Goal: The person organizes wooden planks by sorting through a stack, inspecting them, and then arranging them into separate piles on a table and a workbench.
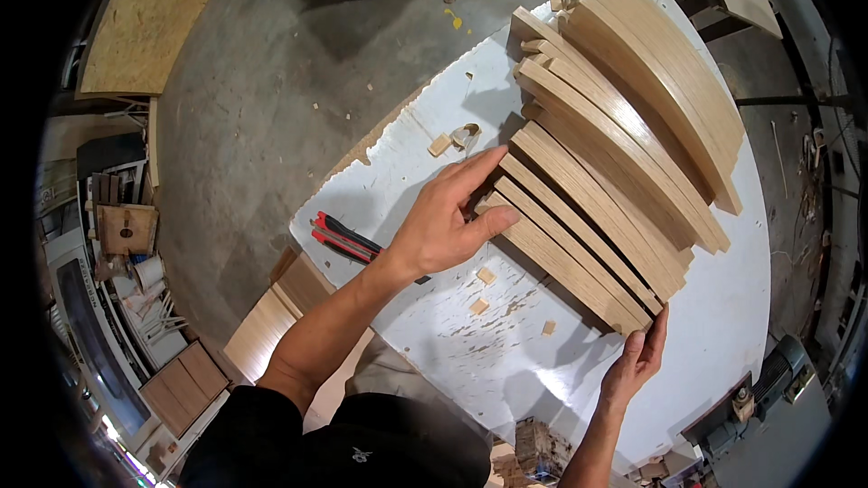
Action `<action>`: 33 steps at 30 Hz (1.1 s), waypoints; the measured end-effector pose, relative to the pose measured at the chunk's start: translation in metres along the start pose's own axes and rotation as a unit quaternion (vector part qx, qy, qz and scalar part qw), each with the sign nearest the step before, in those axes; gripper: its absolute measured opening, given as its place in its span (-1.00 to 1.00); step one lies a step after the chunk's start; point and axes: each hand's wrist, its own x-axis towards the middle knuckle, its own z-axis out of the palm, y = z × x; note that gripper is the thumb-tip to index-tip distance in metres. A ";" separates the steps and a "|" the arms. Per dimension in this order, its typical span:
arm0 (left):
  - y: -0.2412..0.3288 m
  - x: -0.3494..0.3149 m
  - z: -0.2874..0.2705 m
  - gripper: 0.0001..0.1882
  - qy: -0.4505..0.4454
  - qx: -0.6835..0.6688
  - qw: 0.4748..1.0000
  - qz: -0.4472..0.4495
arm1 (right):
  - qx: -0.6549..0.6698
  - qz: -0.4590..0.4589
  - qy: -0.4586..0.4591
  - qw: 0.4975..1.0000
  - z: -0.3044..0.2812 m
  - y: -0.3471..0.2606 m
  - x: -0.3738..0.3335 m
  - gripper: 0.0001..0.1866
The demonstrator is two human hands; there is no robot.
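Note:
Several pale wooden slats [574, 258], slightly curved, stand on edge side by side on a white table [705, 307]. My left hand [440, 221] grips their left ends, with the thumb on the nearest slat and the fingers reaching over the ends behind it. At the opposite ends of the same slats, my right hand [631, 369] has its thumb and fingers around the near corner. Narrow dark gaps show between the nearest slats. Beyond them, more curved wooden pieces [624, 140] lie in stacked rows toward the far right of the table.
A red and black hand tool [346, 239] lies left of my left forearm. Small wood blocks [486, 276] and a ring-shaped item [466, 136] are on the tabletop. A motor-like machine [768, 389] stands at the lower right. Cluttered shelving [117, 262] lines the left.

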 end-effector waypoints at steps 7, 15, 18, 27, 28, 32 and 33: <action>-0.007 -0.007 0.003 -0.22 0.014 0.056 0.998 0.027 | 0.018 -0.004 0.005 1.000 -0.001 0.004 -0.004 -0.19; 0.002 0.011 -0.005 -0.20 0.036 0.019 0.999 -0.014 | 0.002 -0.015 0.008 1.000 -0.007 0.004 0.014 -0.26; -0.001 0.016 -0.003 -0.18 0.021 0.056 0.997 0.039 | 0.016 -0.015 -0.010 1.000 -0.003 0.002 0.016 -0.27; -0.001 0.007 0.000 -0.14 0.020 0.014 0.999 0.027 | 0.036 -0.003 0.006 0.999 -0.006 0.005 0.013 -0.20; 0.000 0.006 0.000 -0.14 0.020 0.014 0.999 0.026 | 0.036 -0.002 0.006 0.999 -0.005 0.004 0.013 -0.20; 0.002 0.006 0.002 -0.14 0.020 0.022 0.999 0.028 | 0.042 0.009 0.016 0.999 -0.006 0.006 0.013 -0.21; 0.002 0.007 0.002 -0.15 0.019 0.027 0.999 0.031 | 0.044 0.007 0.015 0.999 -0.007 0.007 0.014 -0.22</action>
